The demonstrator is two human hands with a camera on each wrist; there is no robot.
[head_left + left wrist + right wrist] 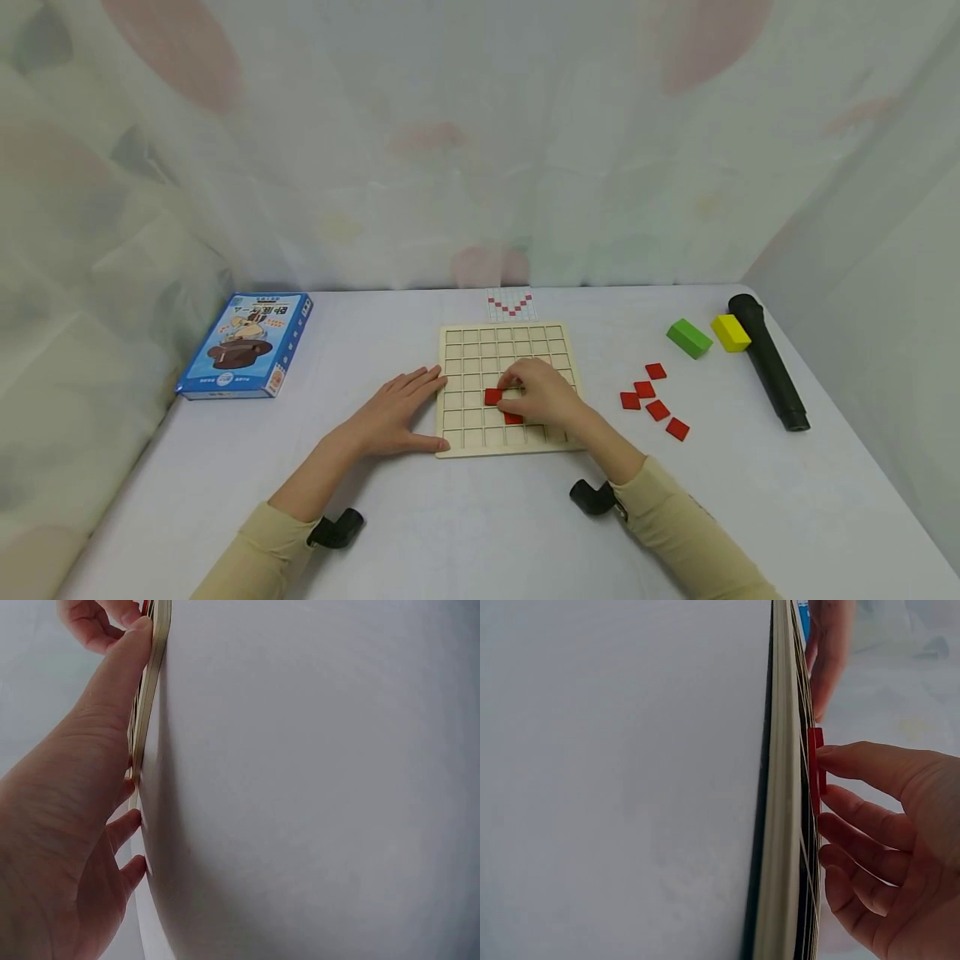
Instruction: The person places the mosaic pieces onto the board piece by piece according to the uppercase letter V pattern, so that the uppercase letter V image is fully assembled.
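Note:
A pale wooden grid board (460, 421) lies on the table with two red tiles on its lower middle cells. My right hand (543, 392) is over the board, thumb and forefinger pinching the upper-left red tile (492, 397); the other tile (513, 418) is partly under the hand. In the right wrist view, the thumb of the right hand (907, 832) touches a red tile (815, 742) at board level. My left hand (392, 414) rests with spread fingers against the board's left edge. The left wrist view shows the left hand (67, 795) beside the board edge (157, 664).
Several loose red tiles (657, 409) lie right of the board. Farther right are a green block (689, 338), a yellow block (731, 332) and a black cylindrical object (768, 362). A small pattern card (512, 305) lies behind the board, a blue box (243, 346) at the left.

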